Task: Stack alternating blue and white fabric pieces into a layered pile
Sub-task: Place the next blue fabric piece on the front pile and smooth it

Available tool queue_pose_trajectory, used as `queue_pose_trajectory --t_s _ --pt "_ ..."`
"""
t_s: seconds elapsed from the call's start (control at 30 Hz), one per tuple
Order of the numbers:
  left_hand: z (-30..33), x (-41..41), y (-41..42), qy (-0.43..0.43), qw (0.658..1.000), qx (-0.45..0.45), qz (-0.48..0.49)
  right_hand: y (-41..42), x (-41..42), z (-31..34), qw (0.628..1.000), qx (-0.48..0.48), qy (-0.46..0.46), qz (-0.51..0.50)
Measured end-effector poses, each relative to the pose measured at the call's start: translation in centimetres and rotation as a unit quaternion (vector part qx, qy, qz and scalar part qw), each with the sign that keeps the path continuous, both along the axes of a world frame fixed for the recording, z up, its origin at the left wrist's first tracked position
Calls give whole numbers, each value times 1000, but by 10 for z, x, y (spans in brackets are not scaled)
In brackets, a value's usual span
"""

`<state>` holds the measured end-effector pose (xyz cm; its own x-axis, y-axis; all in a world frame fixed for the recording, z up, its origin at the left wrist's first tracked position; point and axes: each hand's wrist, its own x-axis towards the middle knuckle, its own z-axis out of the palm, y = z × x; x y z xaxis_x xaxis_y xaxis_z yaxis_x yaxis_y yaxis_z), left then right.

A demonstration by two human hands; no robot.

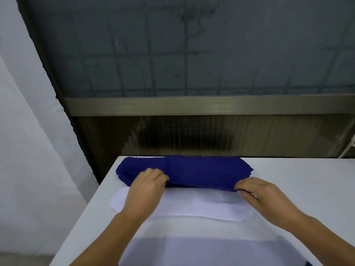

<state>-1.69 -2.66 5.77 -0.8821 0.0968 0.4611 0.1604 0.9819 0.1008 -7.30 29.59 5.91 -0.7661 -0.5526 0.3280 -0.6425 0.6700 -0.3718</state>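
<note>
A thick pile of long blue fabric pieces (201,170) lies across the far side of the white table (299,181). In front of it lies a pile of white fabric pieces (194,206) of the same rounded shape. My left hand (148,186) pinches the near edge of the top blue piece toward its left end. My right hand (257,191) pinches the same near edge at the right end. The top blue piece is lifted a little off the pile along that edge. Another pale white layer (211,250) lies at the table's near edge between my forearms.
The table's left edge (90,214) drops off beside a white wall. Behind the table stands a dark window with a metal sill (201,105). Bare table surface stretches to the right of the piles.
</note>
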Motion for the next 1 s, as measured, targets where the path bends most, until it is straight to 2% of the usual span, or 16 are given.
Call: queue_pose_trajectory --t_s 0.13,0.23,0.33,0.47,0.77,0.9,1.0 --pt "-11 54 -17 -17 999 -16 -25 26 39 -12 1000 3 1 5" --pt "-19 89 -31 -66 996 2 -60 43 63 -19 999 -9 -39 -15" --pt "-22 109 -42 -122 989 48 -74 55 74 -22 996 -16 -85 -32" --pt "-21 111 -52 -142 985 89 -47 57 76 -17 992 7 -124 -32" --pt "-10 103 -52 -107 988 110 21 44 70 2 988 -23 -138 -65" --pt "-7 102 -45 -66 987 135 62 40 74 6 993 -52 -71 -85" --pt "-11 109 -43 -64 985 154 49 45 80 0 994 -43 -58 -87"
